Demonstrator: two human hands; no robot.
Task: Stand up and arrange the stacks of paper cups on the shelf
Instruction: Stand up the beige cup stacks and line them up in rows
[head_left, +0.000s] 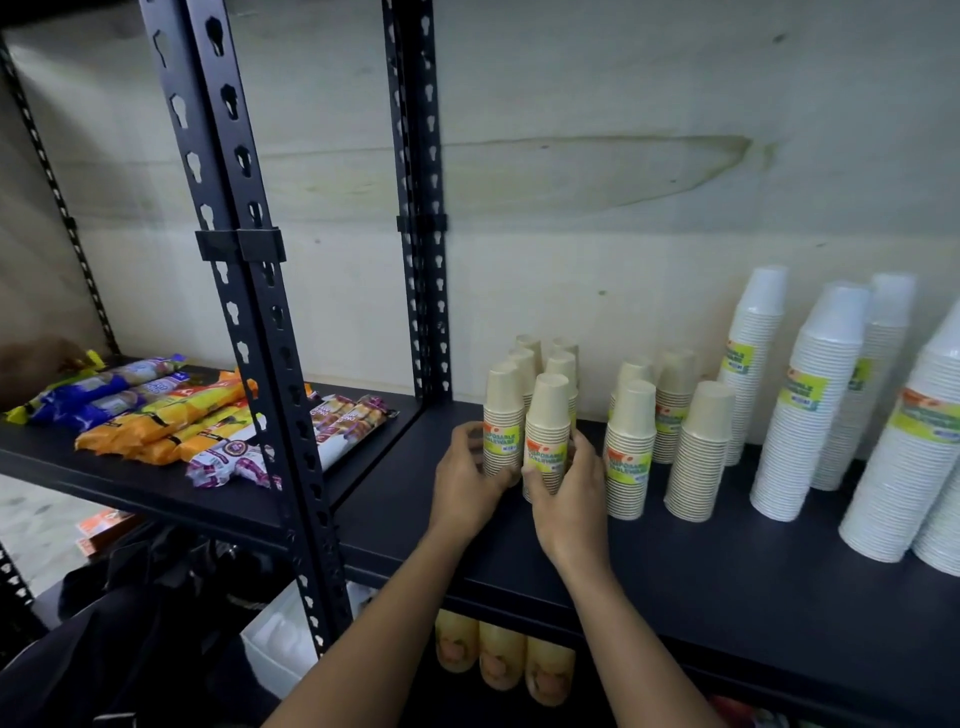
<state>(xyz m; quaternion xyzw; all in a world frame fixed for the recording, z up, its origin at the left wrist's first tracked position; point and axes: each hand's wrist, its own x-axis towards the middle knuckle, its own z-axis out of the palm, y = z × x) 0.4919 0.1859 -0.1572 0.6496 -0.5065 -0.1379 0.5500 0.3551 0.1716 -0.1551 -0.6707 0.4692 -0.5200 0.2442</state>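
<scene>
Your left hand is curled round the lower half of the left front stack of tan paper cups; its thumb lies on the near side and its fingers reach round the far left, though blur smears them. Your right hand wraps the lower part of the right front stack, thumb laid across the label, fingers hooked round its side at 3 o'clock.

Both stacks stand upright on the dark shelf, touching each other, at the front of a tight group; the back stacks of that group show little more than their tops.

At 3 o'clock from your hands a second group of tan stacks stands upright, apart from the first; further toward 3 o'clock are tall white cup stacks, the outermost cut off by the frame edge.

At 9 o'clock, past the black post, snack packets lie flat on the next board; a brownish blurred shape at the far left edge is hard to make out. At 6 o'clock, under the shelf, only the upper parts of yellowish bottles show; the label print is too small to read in full.
</scene>
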